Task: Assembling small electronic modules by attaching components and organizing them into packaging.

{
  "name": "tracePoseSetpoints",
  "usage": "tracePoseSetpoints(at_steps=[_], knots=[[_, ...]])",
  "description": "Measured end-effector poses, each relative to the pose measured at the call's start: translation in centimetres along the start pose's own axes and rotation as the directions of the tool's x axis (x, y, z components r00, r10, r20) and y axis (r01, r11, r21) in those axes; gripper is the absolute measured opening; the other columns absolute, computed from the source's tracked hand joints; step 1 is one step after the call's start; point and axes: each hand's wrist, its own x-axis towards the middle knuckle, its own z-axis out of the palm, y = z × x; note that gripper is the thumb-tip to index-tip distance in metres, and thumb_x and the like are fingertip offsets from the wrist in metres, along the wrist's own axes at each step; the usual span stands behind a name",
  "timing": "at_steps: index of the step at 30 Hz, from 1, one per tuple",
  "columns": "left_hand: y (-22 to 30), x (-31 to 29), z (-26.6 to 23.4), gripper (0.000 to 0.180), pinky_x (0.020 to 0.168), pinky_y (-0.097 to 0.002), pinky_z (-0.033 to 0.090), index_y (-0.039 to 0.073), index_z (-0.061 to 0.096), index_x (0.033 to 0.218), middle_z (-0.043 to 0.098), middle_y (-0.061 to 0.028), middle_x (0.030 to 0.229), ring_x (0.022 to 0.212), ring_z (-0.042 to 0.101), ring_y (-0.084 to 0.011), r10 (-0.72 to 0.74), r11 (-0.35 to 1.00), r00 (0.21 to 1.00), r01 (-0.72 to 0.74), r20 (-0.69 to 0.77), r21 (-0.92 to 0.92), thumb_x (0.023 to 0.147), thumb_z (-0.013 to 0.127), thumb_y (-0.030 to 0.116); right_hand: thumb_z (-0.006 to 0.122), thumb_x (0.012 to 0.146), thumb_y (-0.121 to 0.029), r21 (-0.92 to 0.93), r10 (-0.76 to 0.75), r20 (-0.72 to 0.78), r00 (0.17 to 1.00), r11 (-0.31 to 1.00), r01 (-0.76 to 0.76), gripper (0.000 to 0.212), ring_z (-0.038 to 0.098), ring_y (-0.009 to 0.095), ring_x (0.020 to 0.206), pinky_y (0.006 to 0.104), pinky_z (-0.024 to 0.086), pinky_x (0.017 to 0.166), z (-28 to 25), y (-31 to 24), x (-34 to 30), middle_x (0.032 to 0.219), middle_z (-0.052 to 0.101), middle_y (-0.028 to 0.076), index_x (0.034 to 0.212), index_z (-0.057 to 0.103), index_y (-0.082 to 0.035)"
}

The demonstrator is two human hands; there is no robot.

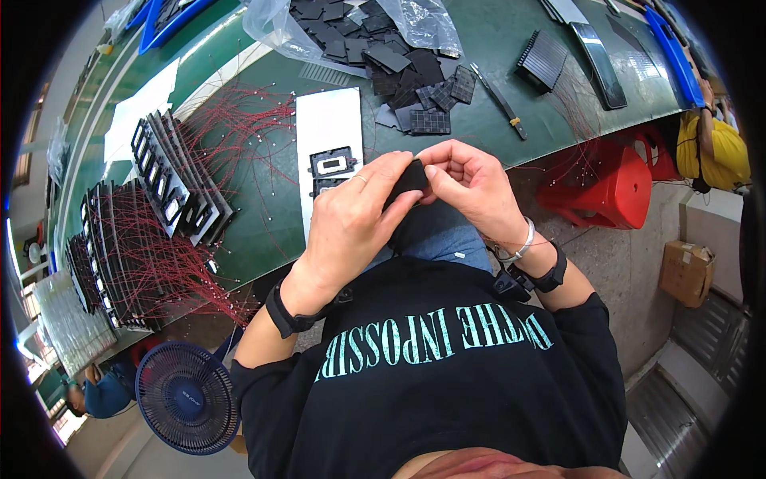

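Observation:
Over the table's near edge, both my hands hold one small flat black piece (408, 180). My left hand (353, 209) is closed on it, with the thumb below and the fingers along the top. My right hand (476, 190) pinches its right edge with bent fingers, which partly hide it. Left of the hands lies a white board (329, 118) bearing black rectangular frames (332, 164) with white centres. My left hand covers part of the lower frame. Beyond my hands, a pile of similar black flat pieces (343, 44) spills from a clear plastic bag (435, 28).
Racks of black strips (171, 180) with red wires (239, 120) stand on the green table (267, 215) at left. A knife-like tool (501, 102) and a ribbed black block (542, 62) lie at right. A red stool (610, 188) and blue fan (187, 397) stand beside the table.

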Motion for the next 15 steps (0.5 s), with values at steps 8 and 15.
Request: tracePoseSetpoints(at_steps=[8,15], knots=[[0.2,0.2,-0.6,0.043,0.067,-0.0342,0.058,0.006,0.068,0.12,0.071,-0.0097,0.103,0.081,0.072,-0.0266,0.13,0.989,0.979,-0.117,-0.155,0.091,0.08,0.081,0.015,0.06,0.101,-0.008,-0.033,0.002,-0.014,1.0,0.999,-0.002,0.021,0.066,0.008,0.086,0.0225,0.056,0.079,0.1,-0.2,0.1,0.102,0.067,0.004,0.118,0.061,0.003],[1.8,-0.2,-0.5,0.045,0.069,-0.0338,0.053,0.005,0.069,0.119,0.061,-0.0049,0.087,0.077,0.061,-0.0212,0.149,0.932,0.984,-0.107,-0.095,0.347,0.079,0.083,0.017,0.06,0.1,-0.006,-0.183,-0.085,-0.093,0.992,0.981,0.067,0.021,0.063,0.005,0.09,0.0215,0.056,0.08,0.4,0.2,0.0,0.102,0.067,0.002,0.119,0.062,0.003]])
